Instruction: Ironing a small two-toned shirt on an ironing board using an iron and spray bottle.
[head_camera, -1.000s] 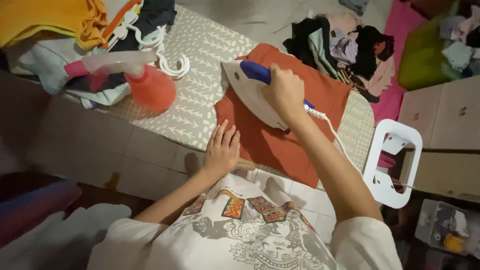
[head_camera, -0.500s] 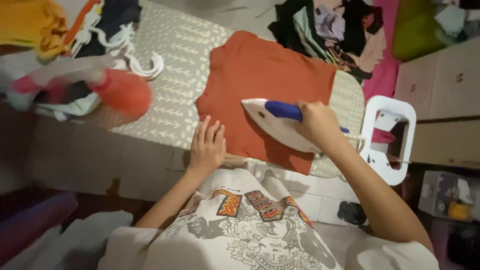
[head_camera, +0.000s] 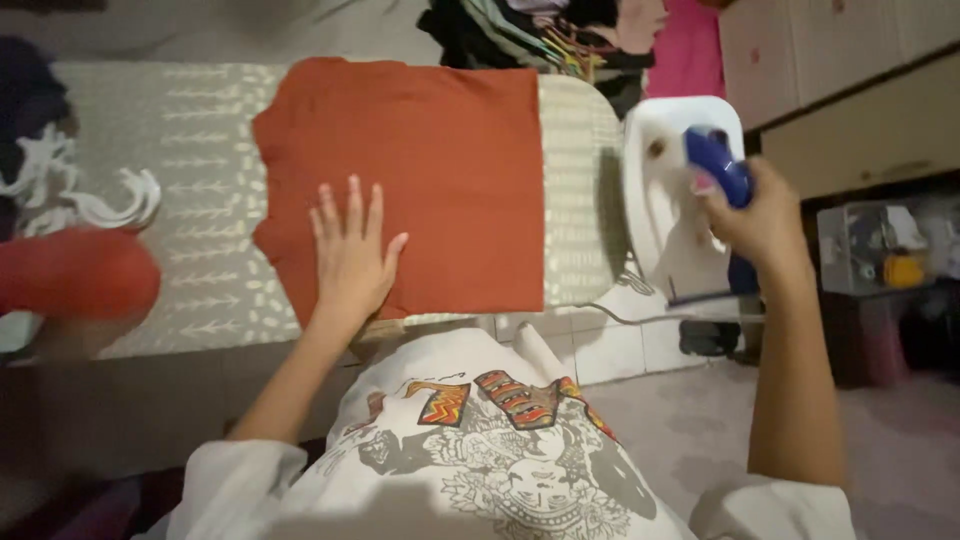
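Note:
A rust-orange garment (head_camera: 430, 170) lies flat on a patterned grey ironing board (head_camera: 190, 150). My left hand (head_camera: 352, 258) rests flat on the garment's near left part, fingers spread. My right hand (head_camera: 762, 218) grips the blue handle of a white iron (head_camera: 675, 200), held upright off the board's right end, its cord trailing down beneath it.
A red spray bottle (head_camera: 75, 275) and white hangers (head_camera: 90, 200) sit on the board's left end. A pile of clothes (head_camera: 540, 30) lies beyond the board. Cardboard boxes (head_camera: 840, 90) stand at the right, with small items (head_camera: 880, 250) below them.
My right hand has lifted the iron off the garment and carried it right, past the board's end. My left hand has slid further onto the garment.

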